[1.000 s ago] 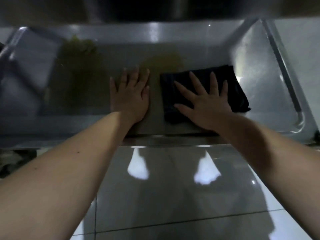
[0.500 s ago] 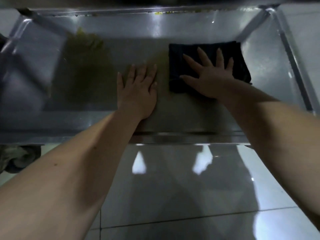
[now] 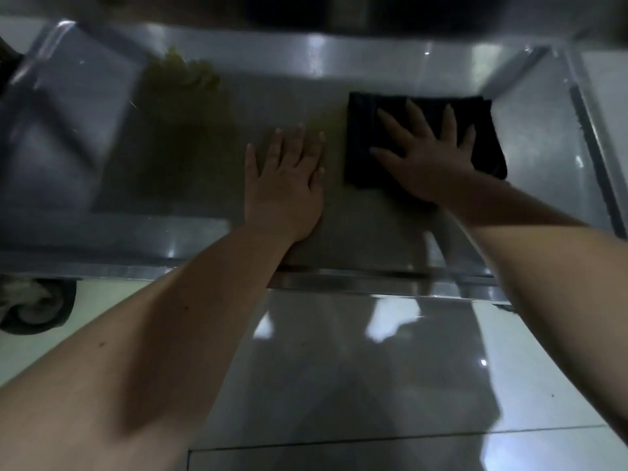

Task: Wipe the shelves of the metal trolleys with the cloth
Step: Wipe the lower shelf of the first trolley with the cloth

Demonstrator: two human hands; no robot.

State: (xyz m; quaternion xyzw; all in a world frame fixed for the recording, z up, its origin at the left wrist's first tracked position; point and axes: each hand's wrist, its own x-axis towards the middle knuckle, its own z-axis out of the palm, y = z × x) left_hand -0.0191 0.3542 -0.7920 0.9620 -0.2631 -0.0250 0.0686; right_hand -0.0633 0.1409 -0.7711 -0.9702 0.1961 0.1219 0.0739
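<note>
A low metal trolley shelf (image 3: 190,212) stretches across the view, dim under the shelf above. A dark folded cloth (image 3: 367,141) lies flat on its right half. My right hand (image 3: 424,158) presses down on the cloth with fingers spread. My left hand (image 3: 285,185) lies flat on the bare metal just left of the cloth, fingers apart, holding nothing. A yellowish smear (image 3: 190,73) shows on the shelf at the back left.
The shelf's raised front rim (image 3: 339,280) runs along the near edge, and a corner post (image 3: 584,113) stands at the right. A trolley wheel (image 3: 37,307) sits at the lower left on the glossy tiled floor (image 3: 339,368). An upper shelf (image 3: 306,8) overhangs.
My right hand pushed the cloth away toward the back of the shelf, then drew it slightly nearer. My left hand stayed planted on the metal.
</note>
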